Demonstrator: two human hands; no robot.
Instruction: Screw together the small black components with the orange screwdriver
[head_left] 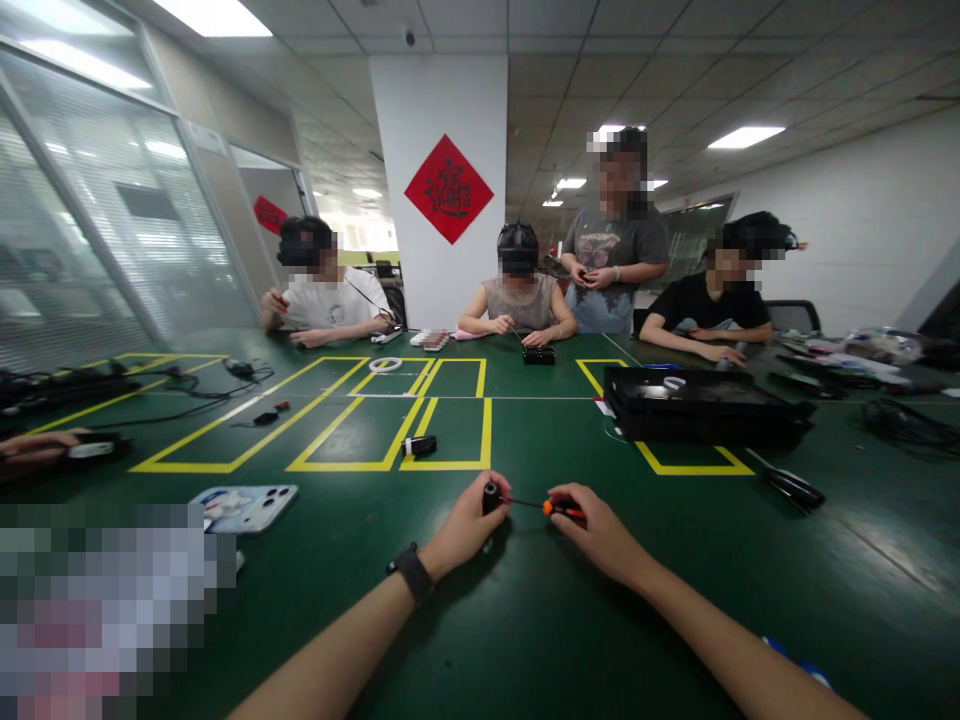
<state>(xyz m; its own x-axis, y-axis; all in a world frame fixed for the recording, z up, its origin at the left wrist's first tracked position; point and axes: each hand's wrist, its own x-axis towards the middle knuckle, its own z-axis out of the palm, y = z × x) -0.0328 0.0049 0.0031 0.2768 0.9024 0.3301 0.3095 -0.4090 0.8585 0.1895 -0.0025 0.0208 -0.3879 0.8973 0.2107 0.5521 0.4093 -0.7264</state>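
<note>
My left hand [478,515] is closed around a small black cylindrical piece [491,497], whose round end faces up between thumb and fingers. In my right hand [592,525] is a screwdriver with an orange and black handle [561,510]. Its thin dark shaft points left and reaches the black piece; whether the tip sits in it or only touches it, I cannot tell. Both hands are just above the green table [517,610], near its middle. A dark watch band [412,574] is on my left wrist.
Beyond my hands, a black bundled item [420,446] lies within yellow tape. A large black tray [697,405] stands right, near a black-handled tool [791,487]. A phone [251,507] lies left. Several people are across the table; another person's hand [45,450] rests at far left.
</note>
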